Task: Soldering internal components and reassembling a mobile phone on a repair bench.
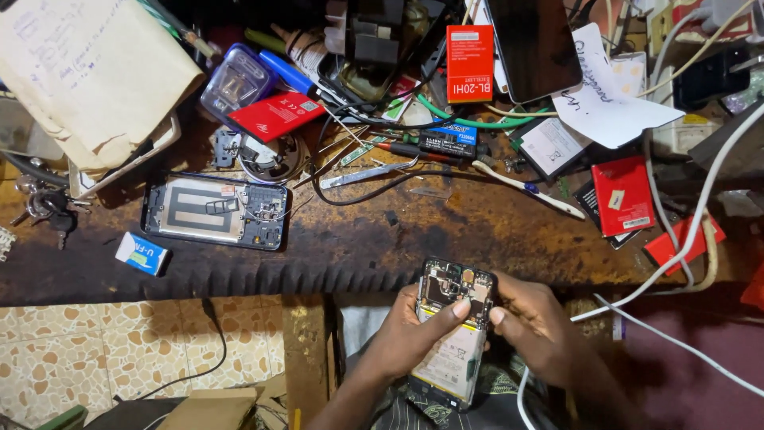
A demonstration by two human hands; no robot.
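head view. left hand [414,338]: fingers curled closed around the left edge and underside of an opened phone [454,338], thumb laid across its face with the tip pressing near the middle, just below the circuit board. right hand [537,326]: fingers wrapped closed on the phone's right edge, thumb tip resting on the frame beside the left thumb. both forearms come up from the bottom edge and converge; wrists slightly bent inward. phone is held over the lap, just below the front edge of the surface [358,239], tilted a little clockwise, back cover off. upper part shows a dark board with small metal shields and a round camera hole; lower part is a pale, matte battery with a thin yellow strip along its top.

on the surface, dark, worn and stained wood: a second opened phone [213,211] lies flat at left, grey inner plate showing, well apart from the hands. a small blue-and-white box [142,255] sits just in front of it. red battery packs [623,195] at right, white cables [692,231] trailing down past the right hand. tiled floor [103,350] at lower left, beige with brown patches.
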